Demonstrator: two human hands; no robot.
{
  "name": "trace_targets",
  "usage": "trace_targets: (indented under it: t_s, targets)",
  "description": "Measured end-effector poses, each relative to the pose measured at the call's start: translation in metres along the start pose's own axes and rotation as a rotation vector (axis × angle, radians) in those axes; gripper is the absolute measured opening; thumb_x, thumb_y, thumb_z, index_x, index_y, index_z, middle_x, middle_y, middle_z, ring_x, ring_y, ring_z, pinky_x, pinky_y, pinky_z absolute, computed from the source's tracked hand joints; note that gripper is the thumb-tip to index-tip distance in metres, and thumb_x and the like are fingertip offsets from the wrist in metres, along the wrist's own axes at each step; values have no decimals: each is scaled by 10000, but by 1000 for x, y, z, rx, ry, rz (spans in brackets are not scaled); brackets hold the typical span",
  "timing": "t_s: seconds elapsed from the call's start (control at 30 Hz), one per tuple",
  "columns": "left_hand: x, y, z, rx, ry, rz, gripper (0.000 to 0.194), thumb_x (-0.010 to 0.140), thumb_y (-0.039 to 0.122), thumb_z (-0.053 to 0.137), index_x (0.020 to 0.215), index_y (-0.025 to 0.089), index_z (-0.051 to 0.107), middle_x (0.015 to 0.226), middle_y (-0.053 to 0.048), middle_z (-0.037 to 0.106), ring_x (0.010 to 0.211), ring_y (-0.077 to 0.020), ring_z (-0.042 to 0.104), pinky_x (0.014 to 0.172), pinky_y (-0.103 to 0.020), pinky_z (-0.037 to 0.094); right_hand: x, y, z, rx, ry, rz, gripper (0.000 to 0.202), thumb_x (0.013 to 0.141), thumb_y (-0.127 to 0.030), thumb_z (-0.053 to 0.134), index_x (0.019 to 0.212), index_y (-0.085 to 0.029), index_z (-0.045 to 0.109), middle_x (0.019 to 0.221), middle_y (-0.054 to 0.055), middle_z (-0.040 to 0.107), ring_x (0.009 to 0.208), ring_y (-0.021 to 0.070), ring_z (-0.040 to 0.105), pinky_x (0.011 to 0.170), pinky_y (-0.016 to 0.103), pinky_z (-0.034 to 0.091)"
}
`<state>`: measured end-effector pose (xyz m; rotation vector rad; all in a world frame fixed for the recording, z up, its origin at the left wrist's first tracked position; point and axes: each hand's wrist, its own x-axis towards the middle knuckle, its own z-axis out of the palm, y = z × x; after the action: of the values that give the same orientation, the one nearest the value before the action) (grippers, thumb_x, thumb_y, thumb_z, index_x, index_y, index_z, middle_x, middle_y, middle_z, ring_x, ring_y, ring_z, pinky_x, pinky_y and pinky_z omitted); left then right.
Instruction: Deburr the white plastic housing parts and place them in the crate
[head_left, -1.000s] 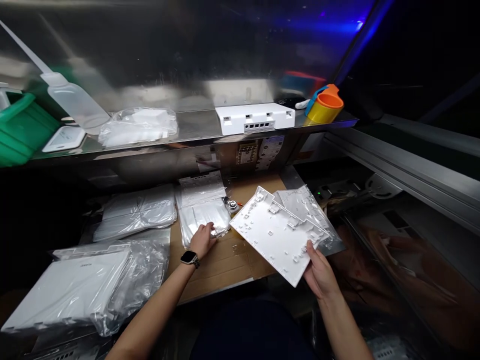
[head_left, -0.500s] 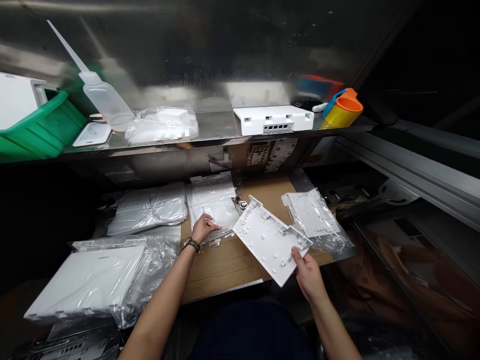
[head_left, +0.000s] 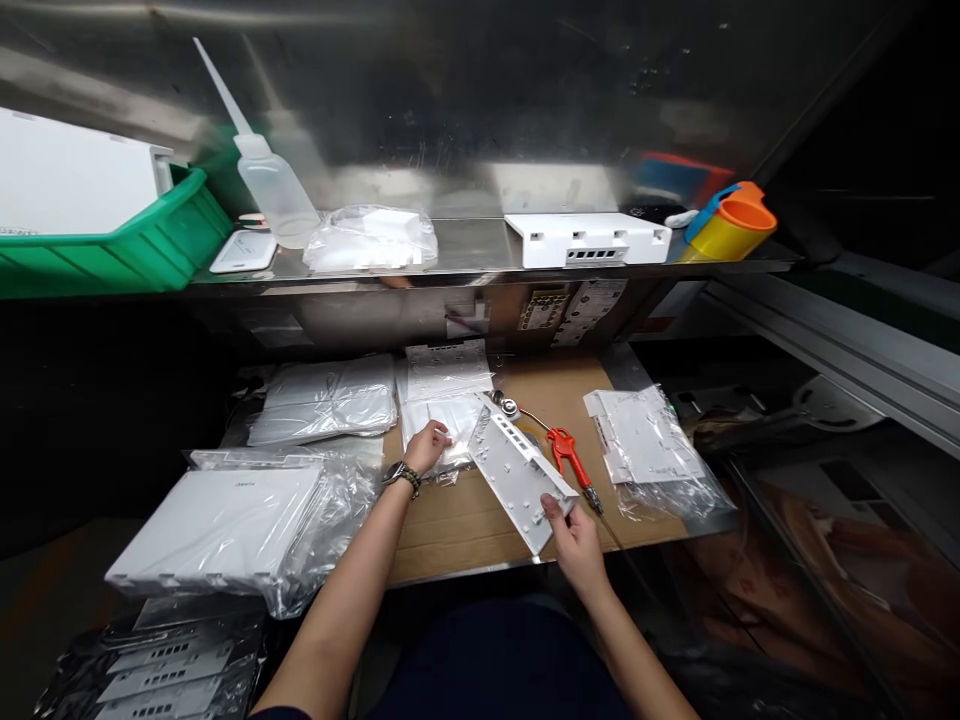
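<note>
My right hand (head_left: pixel 576 545) grips a white plastic router cover (head_left: pixel 517 475) by its near right corner. The cover is tilted, its inner side with small clips facing me and a row of port openings along its upper edge. My left hand (head_left: pixel 426 450) is just left of the cover, fingers bent and pressed together over a clear plastic bag (head_left: pixel 448 415); anything between the fingertips is too small to make out. Behind the bag lies another white cover (head_left: pixel 448 370). A red air blow gun (head_left: pixel 568 455) lies on the cardboard, right of the held cover.
Bagged white covers (head_left: pixel 217 520) are stacked at the left, with a pile of clear bags (head_left: pixel 324 400) behind. A bagged cover (head_left: pixel 649 435) lies at the right. The shelf holds a green bin (head_left: pixel 150 240), squeeze bottle (head_left: pixel 274 185), white router shell (head_left: pixel 589 240) and yellow tape roll (head_left: pixel 720 240).
My right hand has turned the cover, bringing its port edge into view, and moved it leftward, uncovering the red blow gun. My left hand stays by the bag. The camera view has shifted left.
</note>
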<state>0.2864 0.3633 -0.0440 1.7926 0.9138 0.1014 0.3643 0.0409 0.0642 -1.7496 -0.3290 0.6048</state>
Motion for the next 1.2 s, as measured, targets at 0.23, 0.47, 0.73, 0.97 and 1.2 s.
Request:
trace_targets:
  t_s: [0.23,0.47,0.73,0.97,1.2]
  targets:
    - [2,-9,-5,-128,13,22,302,974,346,667,1207,155,642,1114,-74,686,903,-192,685,785,-382,608,-3,8,-19,61,122,30,684,817,-733,688,1135,-130,737,1102,175,790,1127,379,707,1010,498,551]
    - [3,-1,0,-84,22,94,267,971,350,673,1144,148,646,1005,-43,678,777,-149,657,683,-314,589,-7,9,-15,-56,77,-73,638,849,-736,636,1027,-135,756,952,167,804,965,339,755,832,407,616]
    - [-8,14,5,205,-40,211,266,954,328,693,1147,148,654,1130,-74,676,886,-182,674,758,-360,602,13,5,35,-213,-26,-239,478,940,-625,549,960,-188,741,805,101,770,784,272,738,760,349,586]
    - [-15,25,-19,357,215,251,199,971,253,640,1153,187,690,1432,-107,583,1257,-276,569,1054,-522,489,11,5,37,-243,25,-246,467,964,-609,512,777,-217,683,695,90,738,770,277,734,726,337,576]
    - [-8,66,-26,376,187,348,779,832,-10,459,1563,259,454,1668,-81,382,1093,-251,664,920,-380,535,8,10,33,-199,101,-256,574,966,-678,492,943,-157,732,885,161,805,831,300,773,732,363,609]
